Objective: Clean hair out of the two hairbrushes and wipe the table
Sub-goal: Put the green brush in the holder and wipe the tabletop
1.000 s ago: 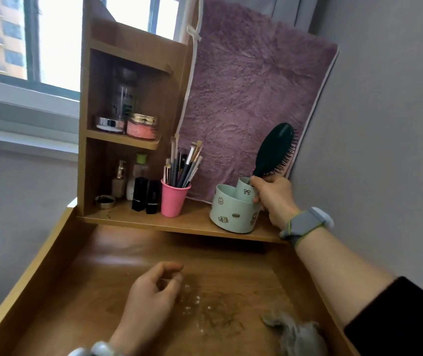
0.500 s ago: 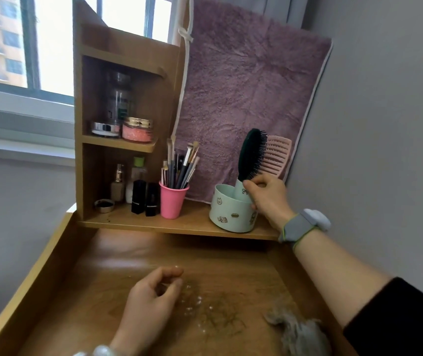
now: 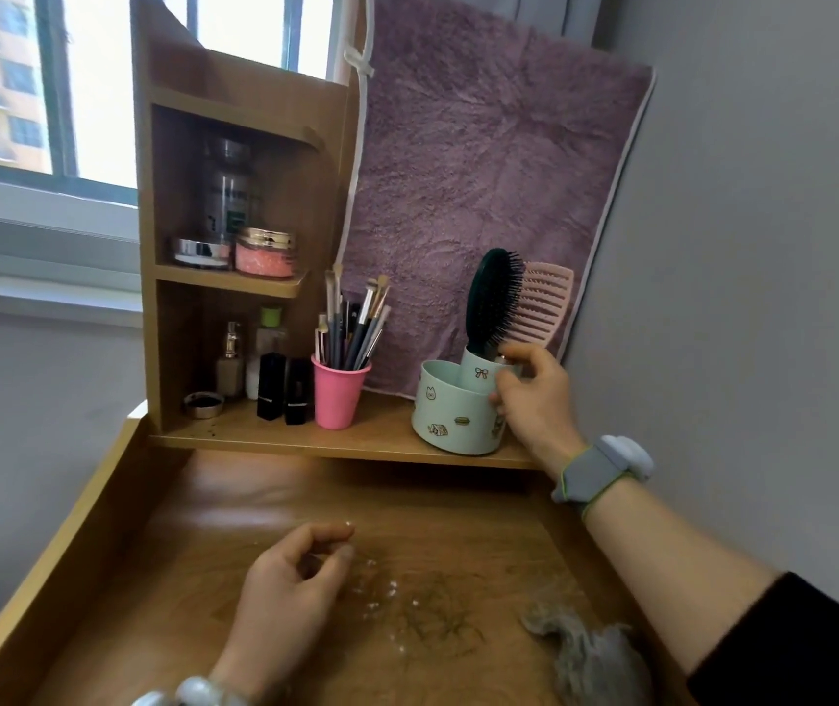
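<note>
A dark green hairbrush (image 3: 490,298) stands upright in the mint-green holder (image 3: 453,415) on the shelf, with a pink wide-tooth comb (image 3: 545,303) just behind it. My right hand (image 3: 539,400) hovers beside the holder with fingers spread, just off the brush handle. My left hand (image 3: 290,598) rests on the wooden table (image 3: 152,578), fingers loosely curled with nothing visible in them. Loose hair and white specks (image 3: 432,614) lie scattered on the table to its right. A grey cloth (image 3: 585,649) lies crumpled at the front right.
A pink cup of makeup brushes (image 3: 338,394) stands left of the holder. Bottles, black lipstick tubes and jars fill the wooden shelf unit (image 3: 234,277). A purple towel (image 3: 483,170) hangs behind, and a grey wall closes the right side.
My right hand lowered the green hairbrush into the holder, turned it upright and let go. The pink comb came into view behind it. My left hand stayed put.
</note>
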Demonstrator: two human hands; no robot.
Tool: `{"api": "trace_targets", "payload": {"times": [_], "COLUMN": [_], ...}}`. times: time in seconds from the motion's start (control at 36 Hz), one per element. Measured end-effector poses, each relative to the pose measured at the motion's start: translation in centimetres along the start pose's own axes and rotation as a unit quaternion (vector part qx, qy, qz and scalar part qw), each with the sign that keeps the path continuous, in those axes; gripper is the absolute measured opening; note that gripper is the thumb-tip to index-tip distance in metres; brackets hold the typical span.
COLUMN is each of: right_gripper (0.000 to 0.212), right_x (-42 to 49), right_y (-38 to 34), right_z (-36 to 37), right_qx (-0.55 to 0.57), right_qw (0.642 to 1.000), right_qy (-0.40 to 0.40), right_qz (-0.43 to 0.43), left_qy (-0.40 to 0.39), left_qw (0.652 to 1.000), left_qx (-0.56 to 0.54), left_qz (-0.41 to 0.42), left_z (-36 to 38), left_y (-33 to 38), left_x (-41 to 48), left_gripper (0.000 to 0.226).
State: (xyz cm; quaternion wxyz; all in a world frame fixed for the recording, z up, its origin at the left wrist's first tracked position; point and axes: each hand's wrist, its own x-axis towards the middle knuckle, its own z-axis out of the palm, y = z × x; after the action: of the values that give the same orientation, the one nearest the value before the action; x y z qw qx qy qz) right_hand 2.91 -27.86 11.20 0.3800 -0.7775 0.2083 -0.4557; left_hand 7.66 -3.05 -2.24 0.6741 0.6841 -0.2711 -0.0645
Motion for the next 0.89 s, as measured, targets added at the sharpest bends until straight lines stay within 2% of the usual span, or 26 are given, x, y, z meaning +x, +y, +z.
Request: {"api": "trace_targets", "payload": {"times": [0.14,0.28,0.39,0.5,0.67,0.81,0.89], "right_gripper": [0.024,0.019,0.022,0.042,0.057,0.07,0.066], "right_x": [-2.2,-8.8,-15.6,-19.8,-19.4,-18.9,-19.4], "right_y": [-1.5,-0.9,1.8,4.1,4.2,4.3,3.8], "right_z": [-0.8,-1.3,-1.2,-0.3,0.4,1.1,1.6], "right_qx": [0.014,0.007,-0.056,-0.148,-0.206,-0.317,-0.348], "right_qw": [1.0,0.998,0.992,0.967,0.952,0.895,0.881], "right_qy": [0.018,-0.037,-0.084,-0.161,-0.194,-0.267,-0.283], "right_qz": [-0.003,0.04,0.079,0.128,0.114,0.166,0.152], "left_qy": [0.011,0.013,0.023,0.042,0.055,0.086,0.091], "left_qw": [1.0,1.0,1.0,0.999,0.998,0.996,0.996], "left_qx": [0.002,0.014,0.012,0.025,0.022,-0.001,-0.005], "left_qz": [-0.007,0.009,0.012,0.021,0.021,0.017,0.006], "left_z": [-0.1,-0.5,-0.5,-0.7,-1.3,-1.6,-1.6], "left_y": [0.0,-0.1,0.0,-0.4,-0.7,-1.0,-0.8], "left_x": [0.1,0.2,0.6,0.4,0.8,0.9,0.8], "left_gripper": [0.014,0.015,0.014,0.014,0.017,0.016,0.016]}}
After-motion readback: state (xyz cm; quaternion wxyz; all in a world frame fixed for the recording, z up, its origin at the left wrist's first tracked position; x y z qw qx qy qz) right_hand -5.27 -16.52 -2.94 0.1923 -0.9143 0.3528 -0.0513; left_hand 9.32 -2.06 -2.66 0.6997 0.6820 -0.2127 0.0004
